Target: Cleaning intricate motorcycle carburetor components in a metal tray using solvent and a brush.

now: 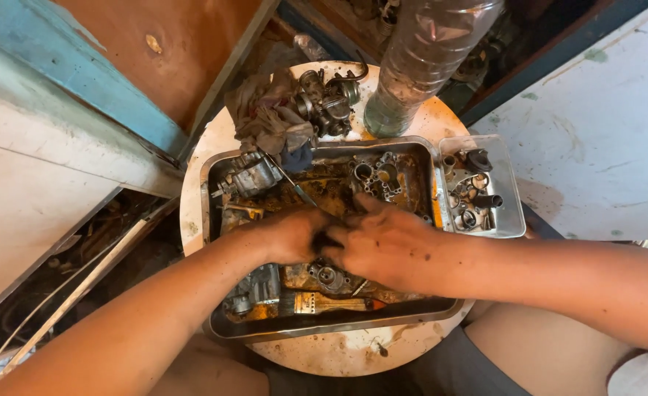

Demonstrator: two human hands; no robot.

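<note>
Both my hands meet over a metal tray (441, 220) of dirty brownish liquid and engine parts. My left hand (291, 235) and my right hand (382, 246) are greasy and close together on a small dark part (327, 240), mostly hidden between the fingers. In the tray lie a carburetor body (250, 176) at the upper left, a metal part with round holes (379, 177) at the upper right, another metal body (261, 286) at the lower left and a paintbrush (331, 302) along the near side.
The tray rests on a round white table top (338, 356). A dirty rag (269, 117) and another carburetor (327, 99) lie behind it. A clear plastic bottle (419, 66) stands at the back. A clear plastic box (511, 198) of small rings and fittings sits to the right.
</note>
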